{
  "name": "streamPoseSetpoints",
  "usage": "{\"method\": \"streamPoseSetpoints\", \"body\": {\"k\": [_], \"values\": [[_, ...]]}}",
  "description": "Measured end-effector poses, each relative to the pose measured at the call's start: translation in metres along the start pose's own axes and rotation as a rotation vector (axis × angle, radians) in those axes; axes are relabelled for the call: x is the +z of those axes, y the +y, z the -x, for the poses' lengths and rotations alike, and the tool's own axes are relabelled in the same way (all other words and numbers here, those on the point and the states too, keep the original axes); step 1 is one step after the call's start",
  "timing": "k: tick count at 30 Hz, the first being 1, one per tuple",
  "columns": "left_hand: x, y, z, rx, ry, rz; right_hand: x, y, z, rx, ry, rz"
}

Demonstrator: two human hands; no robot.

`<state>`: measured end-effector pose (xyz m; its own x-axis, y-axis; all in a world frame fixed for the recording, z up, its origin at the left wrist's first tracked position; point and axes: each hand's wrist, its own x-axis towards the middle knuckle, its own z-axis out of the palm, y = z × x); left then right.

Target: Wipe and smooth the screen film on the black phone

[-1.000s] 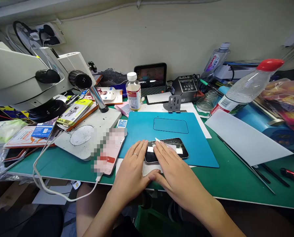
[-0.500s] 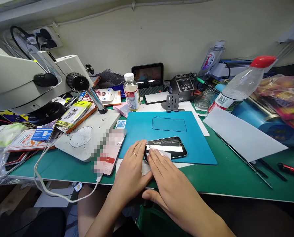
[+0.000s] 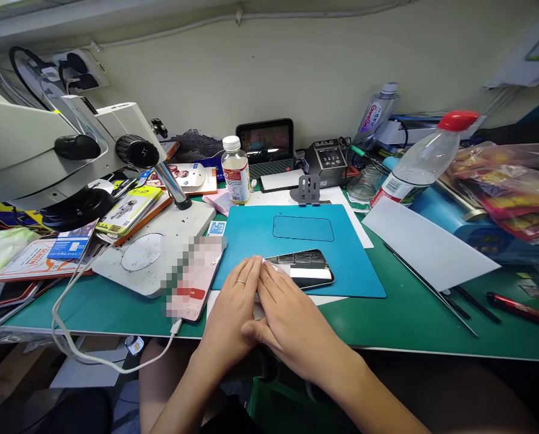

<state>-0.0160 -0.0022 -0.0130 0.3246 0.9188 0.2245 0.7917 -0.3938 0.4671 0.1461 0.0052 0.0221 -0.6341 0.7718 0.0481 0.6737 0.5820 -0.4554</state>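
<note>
A smartphone [image 3: 317,260] with a dark, glossy screen lies on the blue mat [image 3: 260,232]. Its left end is hidden beneath my hands. My left hand [image 3: 231,310], wearing a ring, rests with its fingers together at that end and steadies the phone. Pressed over the screen's left part, my right hand [image 3: 292,322] has its fingers closed together on a white wipe [image 3: 258,311]. Only bits of the wipe show between the hands. Beyond the phone, a phone outline [image 3: 303,229] is marked on the mat.
Left of the mat lies a second phone [image 3: 201,271] on a white cable [image 3: 116,364], beside a microscope base [image 3: 145,256]. A drink bottle [image 3: 236,172] stands behind. At right are a white card [image 3: 427,241], tweezers [image 3: 450,307], a red-capped bottle [image 3: 421,160] and a red-handled tool [image 3: 520,307].
My right hand has slid left along the phone, up against my left hand, and the wipe has moved with it. More of the screen shows. The whole view has shifted slightly.
</note>
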Motion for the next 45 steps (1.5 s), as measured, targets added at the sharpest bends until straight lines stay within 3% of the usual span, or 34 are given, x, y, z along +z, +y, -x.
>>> {"method": "streamPoseSetpoints", "body": {"k": [6, 16, 26, 36, 45], "values": [[0.001, 0.006, -0.004, -0.011, 0.036, -0.022, 0.001, -0.001, 0.027, 0.019, -0.088, 0.057], [-0.003, 0.000, 0.001, 0.039, 0.015, 0.014, -0.004, 0.009, -0.011, -0.012, -0.013, -0.034], [0.001, 0.004, -0.003, -0.009, 0.038, -0.048, -0.004, 0.008, 0.028, 0.006, -0.072, 0.082], [-0.002, 0.003, 0.000, 0.002, -0.011, -0.001, -0.005, 0.013, -0.008, 0.002, 0.017, 0.041], [0.000, 0.006, -0.002, -0.005, 0.033, -0.065, -0.002, 0.011, 0.036, -0.034, -0.001, 0.126]]}}
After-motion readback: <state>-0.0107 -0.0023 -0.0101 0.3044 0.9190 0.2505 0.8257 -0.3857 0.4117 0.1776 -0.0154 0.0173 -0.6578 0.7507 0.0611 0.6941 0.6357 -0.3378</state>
